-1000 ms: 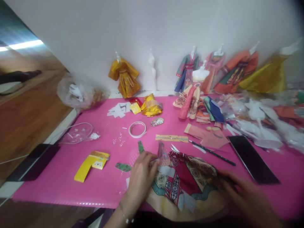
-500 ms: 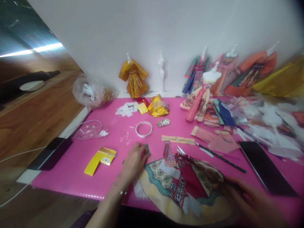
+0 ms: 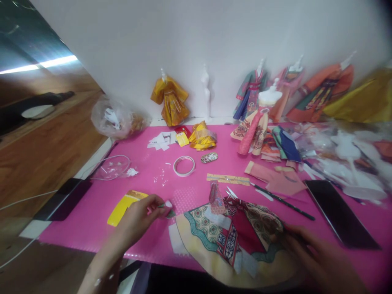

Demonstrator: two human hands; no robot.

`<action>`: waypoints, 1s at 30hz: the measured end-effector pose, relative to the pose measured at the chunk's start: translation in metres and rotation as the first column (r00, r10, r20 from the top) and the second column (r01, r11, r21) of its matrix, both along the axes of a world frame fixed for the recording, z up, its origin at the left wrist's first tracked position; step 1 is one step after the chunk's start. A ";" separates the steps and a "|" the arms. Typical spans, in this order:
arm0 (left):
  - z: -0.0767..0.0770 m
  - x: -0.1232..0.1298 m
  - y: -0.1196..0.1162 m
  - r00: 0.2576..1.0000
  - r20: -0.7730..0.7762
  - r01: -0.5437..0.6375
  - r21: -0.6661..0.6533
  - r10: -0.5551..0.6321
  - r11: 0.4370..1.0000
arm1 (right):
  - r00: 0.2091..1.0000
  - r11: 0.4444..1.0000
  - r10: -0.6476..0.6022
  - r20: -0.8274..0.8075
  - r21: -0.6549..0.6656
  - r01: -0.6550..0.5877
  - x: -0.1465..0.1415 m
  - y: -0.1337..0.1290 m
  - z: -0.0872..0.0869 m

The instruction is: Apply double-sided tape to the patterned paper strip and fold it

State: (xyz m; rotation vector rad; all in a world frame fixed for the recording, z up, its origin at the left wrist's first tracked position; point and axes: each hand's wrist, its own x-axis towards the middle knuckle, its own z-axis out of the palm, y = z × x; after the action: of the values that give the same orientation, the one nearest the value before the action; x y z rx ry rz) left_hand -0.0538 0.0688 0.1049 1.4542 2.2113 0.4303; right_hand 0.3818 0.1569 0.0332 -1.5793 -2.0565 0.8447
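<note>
My left hand (image 3: 150, 210) is closed in a pinch on a small green piece (image 3: 170, 213), with something whitish at the fingertips. It hovers near the left edge of a fan-shaped doll skirt (image 3: 200, 253) with patterned panels, a teal wavy border and a red middle. My right hand (image 3: 315, 255), blurred, grips the skirt's right edge. Pointed white tips (image 3: 232, 192) stick out at the skirt's waist. A small pink patterned piece (image 3: 217, 198) lies over its top left. Under the left hand, a yellow card (image 3: 118, 212) is partly hidden.
A tape roll (image 3: 184, 166), a glittery oval case (image 3: 209, 157), a beige strip (image 3: 228, 179), a dark pen (image 3: 283, 201) and a phone (image 3: 341, 214) lie on the pink table cover (image 3: 82, 228). Dressed doll forms, such as a yellow-robed one (image 3: 170, 100), stand along the wall.
My left hand has moved left and down from the skirt's top left, carrying the small green piece, and now covers part of the yellow card. My right hand stays on the skirt.
</note>
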 end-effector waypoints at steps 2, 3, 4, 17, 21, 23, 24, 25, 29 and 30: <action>-0.017 -0.001 0.003 0.998 -0.061 -0.016 -0.053 0.013 0.998 | 0.998 0.998 -0.055 -0.014 0.024 0.055 -0.002 -0.002 0.003; -0.024 -0.001 0.004 0.996 -0.092 -0.022 -0.070 0.015 0.997 | 0.996 0.995 -0.088 -0.023 0.039 0.089 -0.003 -0.002 0.004; -0.029 -0.001 0.005 0.993 -0.117 -0.018 -0.081 0.009 0.997 | 0.995 0.995 -0.095 -0.029 0.040 0.096 -0.004 -0.003 0.005; -0.013 0.055 0.018 0.994 -0.073 0.082 0.044 -0.079 0.996 | 0.993 0.994 -0.111 -0.035 0.016 0.111 -0.014 -0.006 0.003; -0.018 0.117 0.024 0.958 0.098 0.256 0.139 -0.270 0.957 | 0.993 0.994 -0.110 -0.042 -0.004 0.110 -0.016 -0.004 0.012; -0.024 0.145 0.026 0.926 0.151 0.320 0.169 -0.345 0.932 | 0.993 0.993 -0.115 -0.038 -0.009 0.115 -0.015 -0.003 0.014; -0.026 0.155 0.027 0.910 0.169 0.351 0.177 -0.379 0.920 | 0.993 0.993 -0.114 -0.041 -0.015 0.114 -0.015 -0.003 0.015; -0.028 0.162 0.029 0.897 0.174 0.375 0.188 -0.407 0.908 | 0.993 0.994 -0.112 -0.047 -0.018 0.111 -0.014 -0.004 0.015; -0.032 0.158 0.041 0.907 0.112 0.385 0.178 -0.407 0.906 | 0.994 0.996 -0.094 -0.057 0.006 0.094 -0.013 -0.007 0.012; -0.032 0.152 0.047 0.924 0.076 0.358 0.162 -0.374 0.919 | 0.995 0.996 -0.089 -0.054 0.019 0.090 -0.013 -0.008 0.011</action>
State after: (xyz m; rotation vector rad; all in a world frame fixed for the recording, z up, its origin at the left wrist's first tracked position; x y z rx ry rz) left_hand 0.0981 0.1156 0.0725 1.8320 1.8001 0.5333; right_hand 0.3687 0.1493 0.0444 -1.6075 -1.9361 0.8207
